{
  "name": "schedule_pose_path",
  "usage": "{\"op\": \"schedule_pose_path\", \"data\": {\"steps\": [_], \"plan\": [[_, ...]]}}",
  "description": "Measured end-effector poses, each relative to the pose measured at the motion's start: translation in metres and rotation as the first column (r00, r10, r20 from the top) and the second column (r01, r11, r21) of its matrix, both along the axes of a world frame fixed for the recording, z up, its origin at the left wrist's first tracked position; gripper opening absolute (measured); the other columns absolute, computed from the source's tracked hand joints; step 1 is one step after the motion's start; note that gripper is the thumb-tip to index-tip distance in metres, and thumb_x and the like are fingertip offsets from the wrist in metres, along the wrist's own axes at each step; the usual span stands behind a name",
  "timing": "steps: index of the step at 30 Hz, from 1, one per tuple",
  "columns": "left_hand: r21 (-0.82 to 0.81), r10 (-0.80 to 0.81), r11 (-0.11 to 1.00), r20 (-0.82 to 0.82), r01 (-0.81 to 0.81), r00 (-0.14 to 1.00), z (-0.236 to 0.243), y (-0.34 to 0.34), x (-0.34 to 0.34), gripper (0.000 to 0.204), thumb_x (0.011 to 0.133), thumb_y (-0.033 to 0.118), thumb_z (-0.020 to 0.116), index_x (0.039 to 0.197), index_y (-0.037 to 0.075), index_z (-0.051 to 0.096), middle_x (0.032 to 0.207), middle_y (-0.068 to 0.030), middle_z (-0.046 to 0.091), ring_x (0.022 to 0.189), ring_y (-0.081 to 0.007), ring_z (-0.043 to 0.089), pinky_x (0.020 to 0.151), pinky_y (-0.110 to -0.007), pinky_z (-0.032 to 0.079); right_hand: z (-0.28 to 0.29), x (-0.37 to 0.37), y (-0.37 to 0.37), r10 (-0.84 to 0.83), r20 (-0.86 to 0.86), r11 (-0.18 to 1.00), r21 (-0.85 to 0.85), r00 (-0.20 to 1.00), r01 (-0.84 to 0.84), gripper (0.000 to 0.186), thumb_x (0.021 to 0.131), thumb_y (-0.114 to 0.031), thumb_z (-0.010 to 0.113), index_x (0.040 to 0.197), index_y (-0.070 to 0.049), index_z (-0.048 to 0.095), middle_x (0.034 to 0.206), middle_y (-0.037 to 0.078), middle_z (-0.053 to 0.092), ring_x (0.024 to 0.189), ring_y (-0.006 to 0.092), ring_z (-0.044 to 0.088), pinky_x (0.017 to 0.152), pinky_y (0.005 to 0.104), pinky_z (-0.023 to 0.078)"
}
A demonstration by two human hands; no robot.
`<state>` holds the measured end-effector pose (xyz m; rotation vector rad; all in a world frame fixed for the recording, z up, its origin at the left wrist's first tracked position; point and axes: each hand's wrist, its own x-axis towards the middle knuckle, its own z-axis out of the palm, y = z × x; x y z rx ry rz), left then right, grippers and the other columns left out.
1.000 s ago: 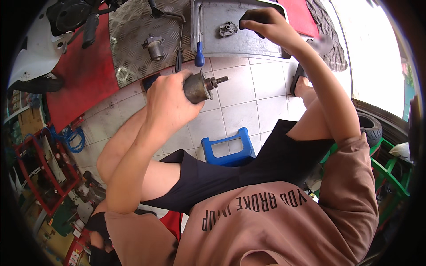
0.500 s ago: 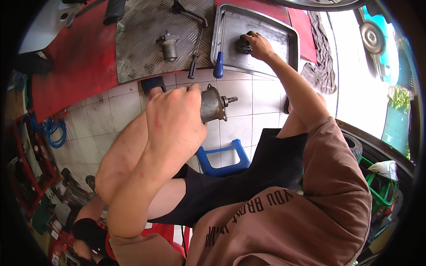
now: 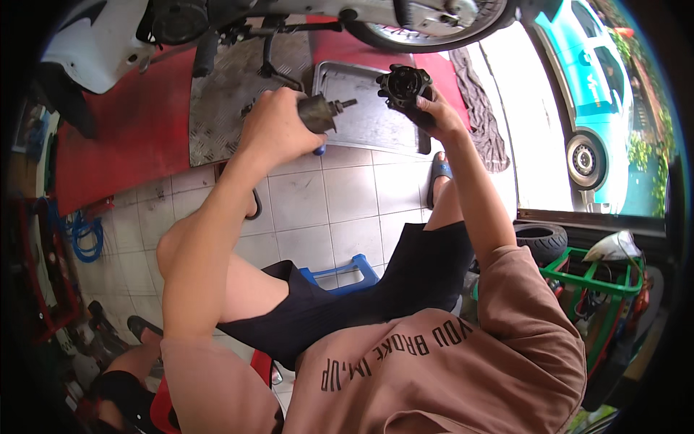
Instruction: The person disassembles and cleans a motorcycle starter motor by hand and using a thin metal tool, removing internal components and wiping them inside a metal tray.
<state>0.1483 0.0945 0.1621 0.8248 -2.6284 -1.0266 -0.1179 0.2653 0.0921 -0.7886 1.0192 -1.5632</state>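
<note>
My left hand [image 3: 278, 130] is wrapped round a small metal motor [image 3: 315, 114], a dull grey cylinder whose thin toothed shaft points right. It is raised in front of the tray's left side. In my right hand [image 3: 439, 114] is a black round part [image 3: 405, 85], hollow in the middle with lugs around its rim, held up over the right side of the metal tray [image 3: 365, 134]. The motor and the black part are apart. Below my left hand a blue screwdriver handle [image 3: 320, 150] shows in part; my hand hides most of what lies behind it.
A motorcycle wheel [image 3: 434, 40] stands beyond the tray. The tray rests beside a chequered metal plate [image 3: 217, 108] and a red mat [image 3: 123, 137]. A blue stool [image 3: 354, 275] is between my legs. Right are a tyre [image 3: 542, 242] and a green rack [image 3: 596, 278]. Another person's leg [image 3: 148, 340] shows lower left.
My right hand has lifted the black part off the tray. My left hand has moved forward with the motor. The view has tilted up, showing more of the motorcycle.
</note>
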Motion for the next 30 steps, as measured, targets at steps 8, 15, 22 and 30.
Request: {"op": "schedule_pose_path", "data": {"steps": [8, 15, 22, 30], "plan": [[0.489, -0.001, 0.853, -0.345, 0.181, 0.938, -0.028, 0.025, -0.015, 0.033, 0.063, 0.017, 0.085, 0.088, 0.002, 0.07, 0.082, -0.0047, 0.069, 0.069, -0.0136, 0.063, 0.068, -0.028, 0.049, 0.098, 0.08, 0.095, -0.01, 0.122, 0.949, -0.311, 0.992, 0.047, 0.088, 0.072, -0.03, 0.081, 0.141, -0.005, 0.033, 0.135, 0.017, 0.048, 0.122, 0.0319, 0.049, 0.1, 0.045, 0.042], [0.731, 0.069, 0.616, -0.422, 0.294, 0.904, -0.012, 0.085, -0.006, 0.027, 0.069, 0.011, 0.083, 0.09, 0.006, 0.067, 0.078, -0.0001, 0.064, 0.062, -0.0104, 0.058, 0.058, -0.027, 0.049, 0.11, 0.101, 0.145, -0.074, 0.072, 0.932, -0.349, 0.995, 0.095, 0.088, 0.071, -0.035, 0.08, 0.14, -0.003, 0.034, 0.131, 0.02, 0.05, 0.117, 0.0321, 0.054, 0.097, 0.043, 0.044], [0.733, 0.176, 0.547, -0.574, 0.405, 0.8, -0.041, 0.071, -0.014, 0.035, 0.071, 0.002, 0.078, 0.102, 0.006, 0.061, 0.089, -0.0029, 0.064, 0.076, -0.0148, 0.064, 0.069, -0.031, 0.053, 0.079, 0.082, 0.094, 0.05, 0.188, 0.91, -0.413, 0.981, 0.033, 0.079, 0.078, -0.041, 0.074, 0.136, -0.001, 0.039, 0.125, 0.016, 0.056, 0.116, 0.0291, 0.055, 0.096, 0.0432, 0.046], [0.793, 0.24, 0.553, -0.444, 0.254, 0.863, -0.035, 0.075, -0.043, 0.03, 0.069, 0.003, 0.081, 0.094, 0.004, 0.064, 0.078, 0.0, 0.063, 0.069, -0.0103, 0.059, 0.063, -0.026, 0.047, 0.028, 0.058, 0.056, -0.156, 0.402, 0.953, -0.177, 0.902, 0.244, 0.082, 0.079, -0.054, 0.067, 0.139, -0.006, 0.04, 0.121, 0.015, 0.057, 0.104, 0.0223, 0.056, 0.092, 0.0376, 0.042]]}}
